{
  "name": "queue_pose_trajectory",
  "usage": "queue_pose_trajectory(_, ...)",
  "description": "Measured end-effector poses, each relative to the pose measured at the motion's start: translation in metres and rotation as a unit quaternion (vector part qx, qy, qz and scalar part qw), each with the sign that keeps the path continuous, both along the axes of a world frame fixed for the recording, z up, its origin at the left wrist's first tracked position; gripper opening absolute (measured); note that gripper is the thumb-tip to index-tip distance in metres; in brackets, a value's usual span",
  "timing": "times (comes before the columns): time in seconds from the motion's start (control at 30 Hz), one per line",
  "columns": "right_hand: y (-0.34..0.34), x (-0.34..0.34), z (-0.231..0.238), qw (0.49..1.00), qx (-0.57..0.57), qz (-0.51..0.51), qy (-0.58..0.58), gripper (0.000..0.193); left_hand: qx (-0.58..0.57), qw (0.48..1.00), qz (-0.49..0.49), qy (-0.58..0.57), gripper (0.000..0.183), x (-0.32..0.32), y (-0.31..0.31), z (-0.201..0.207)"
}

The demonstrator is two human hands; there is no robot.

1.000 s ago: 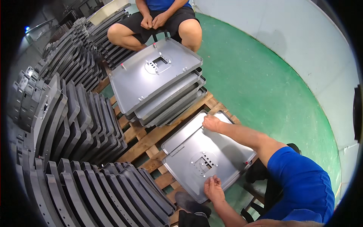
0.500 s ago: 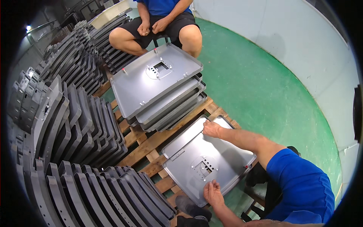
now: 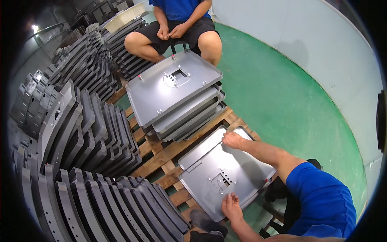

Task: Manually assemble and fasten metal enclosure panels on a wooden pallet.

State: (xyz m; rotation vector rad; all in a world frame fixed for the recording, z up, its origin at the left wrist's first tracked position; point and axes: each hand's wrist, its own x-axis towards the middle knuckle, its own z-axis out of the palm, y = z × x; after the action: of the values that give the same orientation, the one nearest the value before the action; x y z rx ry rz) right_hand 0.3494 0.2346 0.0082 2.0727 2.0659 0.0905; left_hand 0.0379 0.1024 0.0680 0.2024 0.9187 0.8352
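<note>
So, flat silver-grey rimmed metal panel (image 3: 203,193) lies lower centre of frame, its dark rectangular cutout (image 3: 225,182) near the middle. Right hand (image 3: 232,139) is at the panel's upper part, fingers bunched; can't tell if anything's pinched. Left hand (image 3: 231,205) is over the lower edge, fingertips together, just below the cutout; contents can't be made out. Slatted wooden pallet (image 3: 167,153) runs behind. Stack of grey metal trays (image 3: 151,94) upper centre, co-worker's joined hands (image 3: 171,32) above it at top.
</note>
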Motion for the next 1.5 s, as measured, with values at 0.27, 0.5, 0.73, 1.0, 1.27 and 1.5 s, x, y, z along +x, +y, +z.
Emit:
queue_pose_trajectory(0.27, -0.004, 0.01, -0.028, 1.0, 0.013, -0.01, -0.004, 0.011, -0.025, 1.0, 0.009, 0.016, 0.012, 0.006, 0.003, 0.008)
queue_pose_trajectory(0.5, 0.005, 0.003, -0.018, 1.0, -0.014, -0.021, 0.014, 0.009, -0.031, 0.999, 0.025, -0.003, 0.012, -0.001, 0.006, 0.008)
queue_pose_trajectory(0.73, 0.005, 0.0, -0.011, 0.998, -0.009, -0.042, 0.039, 0.012, -0.048, 0.996, 0.07, -0.027, 0.012, -0.002, 0.011, 0.01)
queue_pose_trajectory(1.0, -0.01, -0.069, 0.05, 0.951, 0.063, -0.166, 0.252, 0.029, -0.046, 0.985, 0.165, -0.021, 0.015, -0.016, 0.02, 0.008)
queue_pose_trajectory(1.27, -0.072, -0.207, 0.101, 0.652, -0.138, -0.059, 0.743, 0.027, -0.003, 0.984, 0.171, -0.045, 0.02, -0.031, 0.021, -0.004)
queue_pose_trajectory(1.5, -0.084, -0.229, 0.099, 0.552, -0.173, -0.193, 0.793, 0.025, -0.008, 0.977, 0.189, -0.1, 0.023, -0.034, 0.019, -0.007)
